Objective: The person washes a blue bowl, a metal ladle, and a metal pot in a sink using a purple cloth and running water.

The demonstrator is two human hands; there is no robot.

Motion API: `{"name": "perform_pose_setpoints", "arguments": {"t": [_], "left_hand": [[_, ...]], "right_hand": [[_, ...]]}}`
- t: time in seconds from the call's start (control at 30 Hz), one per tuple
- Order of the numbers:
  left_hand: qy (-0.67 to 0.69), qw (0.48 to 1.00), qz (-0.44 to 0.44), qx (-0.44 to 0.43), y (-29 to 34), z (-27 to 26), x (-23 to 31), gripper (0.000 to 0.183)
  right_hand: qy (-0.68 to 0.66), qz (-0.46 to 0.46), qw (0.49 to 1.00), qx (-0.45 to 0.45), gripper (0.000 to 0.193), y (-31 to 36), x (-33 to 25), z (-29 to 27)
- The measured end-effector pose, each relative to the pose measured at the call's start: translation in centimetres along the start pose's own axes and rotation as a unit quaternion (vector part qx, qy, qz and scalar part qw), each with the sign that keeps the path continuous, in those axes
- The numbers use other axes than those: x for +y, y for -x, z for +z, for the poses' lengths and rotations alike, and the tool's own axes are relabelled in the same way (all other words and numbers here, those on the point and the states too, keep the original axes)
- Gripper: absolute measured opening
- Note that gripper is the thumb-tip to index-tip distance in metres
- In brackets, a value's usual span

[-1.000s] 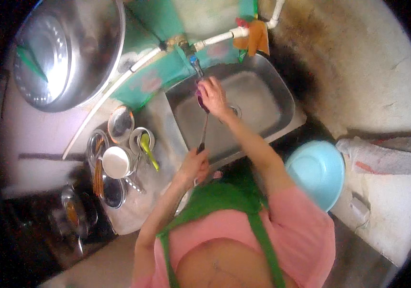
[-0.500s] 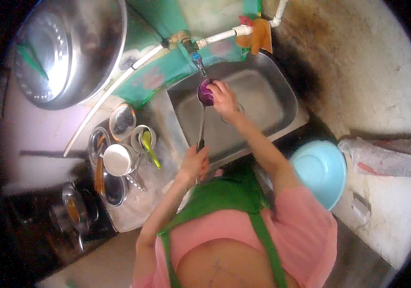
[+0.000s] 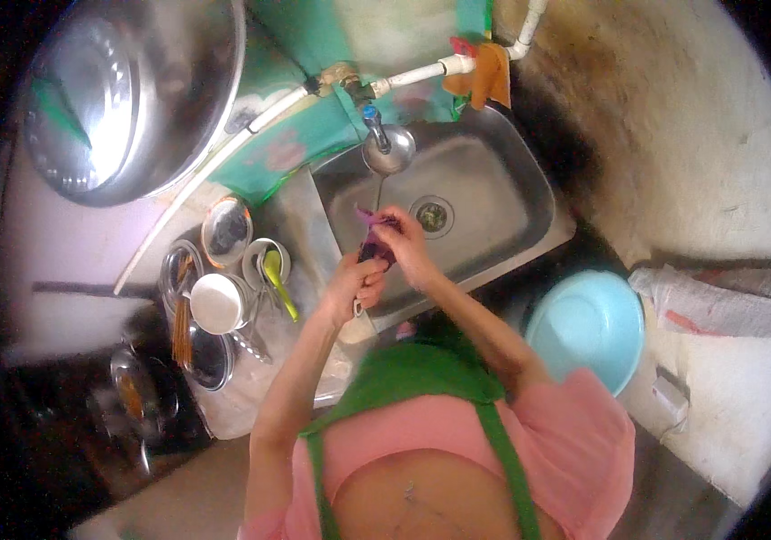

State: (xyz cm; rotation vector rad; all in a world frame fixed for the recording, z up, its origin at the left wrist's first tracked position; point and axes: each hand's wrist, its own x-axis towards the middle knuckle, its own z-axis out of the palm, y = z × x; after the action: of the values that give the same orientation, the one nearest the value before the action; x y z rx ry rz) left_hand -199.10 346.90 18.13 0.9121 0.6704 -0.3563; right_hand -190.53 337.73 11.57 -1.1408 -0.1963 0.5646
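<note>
My left hand (image 3: 354, 284) is closed around the dark grip of a metal ladle (image 3: 398, 155). The ladle's round bowl sits under the faucet (image 3: 373, 122), over the left part of the steel sink (image 3: 489, 171). In my right hand (image 3: 406, 247) is a purple cloth (image 3: 368, 216), pressed around the handle just above my left hand. The fingers partly hide the cloth and the grip. I cannot tell whether water is running.
Left of the sink stand a white cup (image 3: 217, 304), a bowl with a green spoon (image 3: 276, 274), chopsticks (image 3: 181, 331) and lids. A light blue basin (image 3: 588, 324) is at the right. A large steel basin (image 3: 165, 99) stands at the upper left. An orange cloth (image 3: 491, 76) hangs by the pipe.
My right hand and the purple cloth have moved from the ladle's bowl down the handle to the grip. The bowl is now bare, and the sink drain shows.
</note>
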Motion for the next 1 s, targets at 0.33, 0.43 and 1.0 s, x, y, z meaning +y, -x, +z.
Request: {"name": "perform_pose_setpoints", "arguments": {"t": [0.33, 0.43, 1.0], "left_hand": [[-0.296, 0.943, 0.110, 0.102, 0.1, -0.4, 0.4, 0.030], [-0.295, 0.950, 0.087, 0.053, -0.1, -0.6, -0.1, 0.025], [-0.461, 0.887, -0.013, -0.010, -8.1, -2.7, 0.0, 0.067]], "right_hand": [[0.139, -0.074, 0.987, -0.012, 0.013, -0.7, 1.8, 2.0], [0.171, -0.087, 0.975, 0.109, 0.019, -3.8, 1.9, 1.6], [0.218, 0.157, 0.956, -0.119, 0.026, 0.2, 3.4, -4.2]]}}
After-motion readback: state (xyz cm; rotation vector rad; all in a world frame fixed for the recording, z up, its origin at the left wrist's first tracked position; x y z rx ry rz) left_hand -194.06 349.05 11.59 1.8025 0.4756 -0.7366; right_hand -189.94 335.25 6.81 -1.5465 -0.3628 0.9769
